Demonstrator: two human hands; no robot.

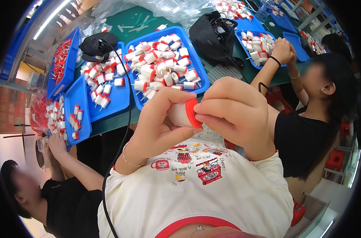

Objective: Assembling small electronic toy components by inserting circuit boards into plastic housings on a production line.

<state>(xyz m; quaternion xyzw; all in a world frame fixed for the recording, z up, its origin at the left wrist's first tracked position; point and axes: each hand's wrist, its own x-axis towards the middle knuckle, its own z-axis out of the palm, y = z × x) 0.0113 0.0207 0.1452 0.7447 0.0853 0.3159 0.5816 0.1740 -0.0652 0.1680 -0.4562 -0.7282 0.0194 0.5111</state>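
Observation:
In front of my chest, my left hand (pixel 154 127) is closed round a short white cylinder (pixel 177 115), with thumb and fingers along its sides. A red cap (pixel 191 112) forms the end of this cylinder facing right. My right hand (pixel 238 115) is closed in a pinch, its thumb and fingertips against the face of the red cap. Whatever those fingertips may hold is hidden. Just beyond my hands lies a blue tray (pixel 204 75) heaped with similar white and red pieces (pixel 160 65), many with thin white stems.
Further blue trays hold more pieces (pixel 105 87) and red parts (pixel 62 59). Black bags (pixel 212 35) and clear plastic sheeting (pixel 148 10) lie on the green table (pixel 127 23). A black cable (pixel 129 95) runs down past my left arm. Co-workers (pixel 307 131) sit on both sides.

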